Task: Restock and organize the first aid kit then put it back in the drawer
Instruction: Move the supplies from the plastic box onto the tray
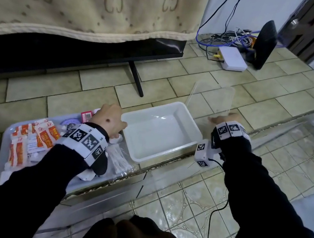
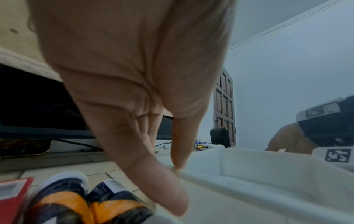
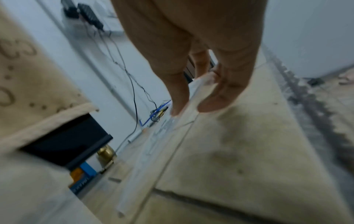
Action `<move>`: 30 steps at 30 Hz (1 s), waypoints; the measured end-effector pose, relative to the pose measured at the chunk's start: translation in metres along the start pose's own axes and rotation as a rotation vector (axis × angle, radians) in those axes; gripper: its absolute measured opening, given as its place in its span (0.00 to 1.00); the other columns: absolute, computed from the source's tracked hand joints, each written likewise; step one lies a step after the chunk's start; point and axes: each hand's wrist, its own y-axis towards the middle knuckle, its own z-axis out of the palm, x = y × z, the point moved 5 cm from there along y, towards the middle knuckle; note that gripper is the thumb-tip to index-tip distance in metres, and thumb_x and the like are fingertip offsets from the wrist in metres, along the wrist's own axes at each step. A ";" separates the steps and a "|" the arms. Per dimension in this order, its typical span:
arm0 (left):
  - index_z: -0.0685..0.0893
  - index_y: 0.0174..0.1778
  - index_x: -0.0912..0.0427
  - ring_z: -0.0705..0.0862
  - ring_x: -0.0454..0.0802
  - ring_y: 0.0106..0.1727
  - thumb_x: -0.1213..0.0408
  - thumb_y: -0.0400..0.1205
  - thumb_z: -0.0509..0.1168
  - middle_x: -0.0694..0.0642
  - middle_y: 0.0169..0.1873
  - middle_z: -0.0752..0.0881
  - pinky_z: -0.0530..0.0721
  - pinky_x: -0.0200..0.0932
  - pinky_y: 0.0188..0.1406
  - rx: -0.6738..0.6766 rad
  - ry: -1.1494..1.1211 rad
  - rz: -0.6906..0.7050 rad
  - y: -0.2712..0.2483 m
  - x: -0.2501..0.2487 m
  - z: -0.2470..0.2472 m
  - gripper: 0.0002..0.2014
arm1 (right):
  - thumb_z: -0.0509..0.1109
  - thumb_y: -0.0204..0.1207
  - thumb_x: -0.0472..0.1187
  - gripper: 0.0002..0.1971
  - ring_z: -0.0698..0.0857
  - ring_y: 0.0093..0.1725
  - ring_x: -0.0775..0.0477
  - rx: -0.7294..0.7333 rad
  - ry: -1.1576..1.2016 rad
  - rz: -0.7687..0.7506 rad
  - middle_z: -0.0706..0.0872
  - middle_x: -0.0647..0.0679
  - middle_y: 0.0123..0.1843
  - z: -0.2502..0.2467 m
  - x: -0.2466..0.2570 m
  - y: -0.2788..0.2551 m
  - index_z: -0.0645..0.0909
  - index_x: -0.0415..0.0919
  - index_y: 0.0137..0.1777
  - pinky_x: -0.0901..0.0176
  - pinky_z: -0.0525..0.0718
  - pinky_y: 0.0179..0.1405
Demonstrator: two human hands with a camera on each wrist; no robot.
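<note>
An empty white plastic box (image 1: 159,137) sits on the tiled floor in front of me. My left hand (image 1: 119,126) holds its left rim; in the left wrist view the thumb (image 2: 179,165) presses on the rim (image 2: 229,181) and a finger runs down the outer wall. My right hand (image 1: 222,119) pinches the near edge of a clear lid (image 1: 212,97), which is tilted up off the floor to the right of the box. A grey tray (image 1: 6,136) on the left carries orange-and-white packets (image 1: 33,138), cotton swabs (image 1: 119,160), a red box (image 1: 86,117) and wrapped rolls (image 2: 63,201).
A television under a beige blanket (image 1: 88,1) stands behind, its stand leg (image 1: 137,82) close to the box. A white router (image 1: 232,58), tangled cables and a black device (image 1: 265,43) lie at the back right. A metal door track (image 1: 165,167) crosses the floor.
</note>
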 end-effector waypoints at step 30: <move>0.78 0.58 0.66 0.87 0.42 0.24 0.72 0.84 0.60 0.55 0.40 0.86 0.85 0.33 0.23 -0.226 -0.928 0.098 -0.026 0.008 -0.026 0.09 | 0.71 0.75 0.42 0.20 0.86 0.41 0.48 0.529 0.056 -0.360 0.88 0.44 0.46 0.008 0.066 -0.104 0.75 0.36 0.64 0.58 0.86 0.43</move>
